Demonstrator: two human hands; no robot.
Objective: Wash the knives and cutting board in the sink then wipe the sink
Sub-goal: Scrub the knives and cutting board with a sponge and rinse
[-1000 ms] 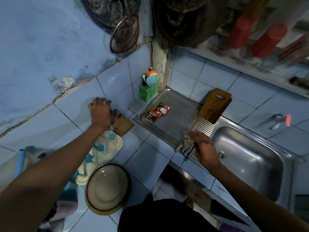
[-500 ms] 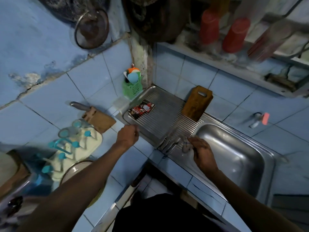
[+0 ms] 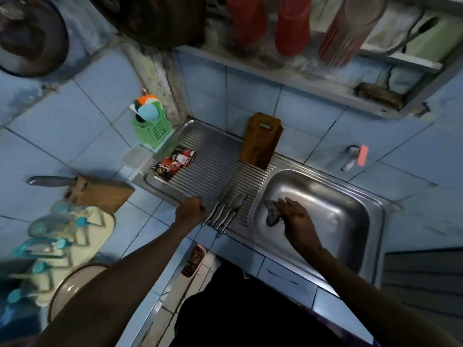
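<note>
Several knives (image 3: 225, 212) lie side by side on the ribbed drainboard (image 3: 213, 166), handles toward me. The wooden cutting board (image 3: 260, 141) leans upright against the tiled wall behind the drainboard. My right hand (image 3: 294, 217) reaches into the steel sink basin (image 3: 333, 216) and presses a dark cloth (image 3: 271, 215) against the basin's left wall with fingers spread. Just left of the knife handles, my left hand (image 3: 189, 211) hovers at the drainboard's front edge, fingers curled, with nothing seen in it.
A wooden knife block (image 3: 100, 194) with one knife handle (image 3: 50, 181) sticking out lies on the tiled counter at left. Red sachets (image 3: 175, 162) rest on the drainboard; a green utensil caddy (image 3: 151, 128) stands in the corner. A tap (image 3: 353, 156) is mounted on the wall.
My left hand came away from the knife block to the drainboard edge beside the knives. My right hand moved with the cloth from the drainboard down into the basin.
</note>
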